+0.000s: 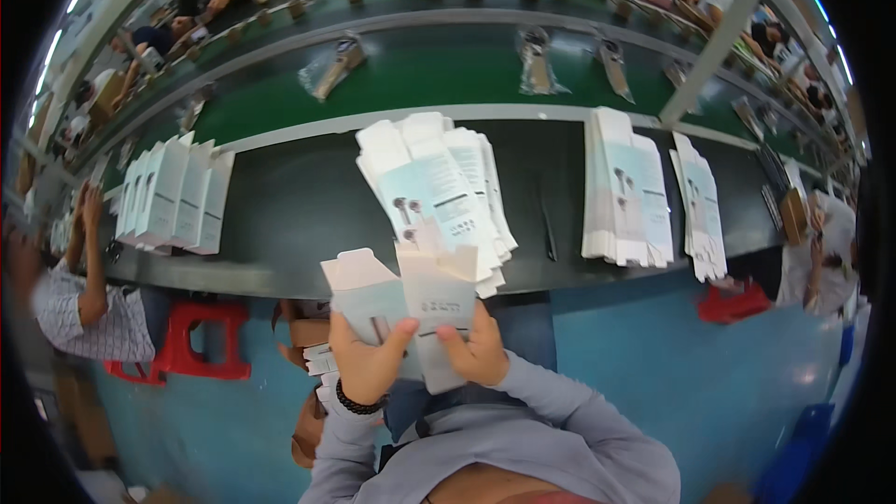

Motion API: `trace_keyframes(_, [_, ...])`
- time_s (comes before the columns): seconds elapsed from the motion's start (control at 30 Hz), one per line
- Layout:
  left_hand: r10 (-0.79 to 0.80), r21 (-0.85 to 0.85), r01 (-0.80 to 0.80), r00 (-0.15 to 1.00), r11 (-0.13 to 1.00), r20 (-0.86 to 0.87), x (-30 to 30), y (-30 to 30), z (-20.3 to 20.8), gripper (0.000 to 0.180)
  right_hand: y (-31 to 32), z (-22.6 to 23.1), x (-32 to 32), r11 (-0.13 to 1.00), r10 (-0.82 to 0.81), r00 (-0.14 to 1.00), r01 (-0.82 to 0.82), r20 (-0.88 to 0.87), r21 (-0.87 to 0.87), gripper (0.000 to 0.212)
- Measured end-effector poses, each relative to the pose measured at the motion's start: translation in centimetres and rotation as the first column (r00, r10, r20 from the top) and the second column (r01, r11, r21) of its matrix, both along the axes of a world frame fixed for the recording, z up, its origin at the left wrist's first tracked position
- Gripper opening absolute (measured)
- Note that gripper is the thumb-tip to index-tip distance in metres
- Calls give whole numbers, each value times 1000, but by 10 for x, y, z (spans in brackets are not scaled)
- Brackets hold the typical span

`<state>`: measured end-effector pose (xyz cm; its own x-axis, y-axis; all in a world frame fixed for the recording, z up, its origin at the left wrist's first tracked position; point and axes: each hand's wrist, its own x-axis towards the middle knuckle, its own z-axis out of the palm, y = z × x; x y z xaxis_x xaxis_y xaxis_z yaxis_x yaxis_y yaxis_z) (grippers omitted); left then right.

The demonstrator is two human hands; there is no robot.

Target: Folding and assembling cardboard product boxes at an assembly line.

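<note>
My left hand (369,359), with a dark beaded bracelet at the wrist, is closed on a pale white-and-teal folding carton (369,299) by its lower end, the thumb across its front. On the right, my right hand (476,347) grips a greyish-white carton panel (434,303), thumb on its printed face. The two pieces meet in the middle, their top flaps raised; I cannot tell whether they are one carton or two. Just beyond, at the table's near edge, lies a fanned stack of flat cartons (420,187) with earphone pictures.
More flat cartons (623,196) lie to the right, beside a smaller pile (700,210). Several formed boxes (168,196) stand at left. A slim dark tool (547,224) rests on the black table (289,215). Bagged items (537,65) sit on the green conveyor (448,56). Co-workers sit both sides.
</note>
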<state>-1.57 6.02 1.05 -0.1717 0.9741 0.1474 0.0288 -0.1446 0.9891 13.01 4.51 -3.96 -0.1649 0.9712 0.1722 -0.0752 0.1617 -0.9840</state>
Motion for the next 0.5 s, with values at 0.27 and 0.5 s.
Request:
trace_keyframes(0.27, [-503,110,574,588,811,634,-2,-15,-42,110,17,6,11,954,235,972,-236,28,186,55])
trace_keyframes(0.5, [-429,68,423,891,903,150,6,-10,-22,105,22,19,18,977,123,926,-49,-356,209,82])
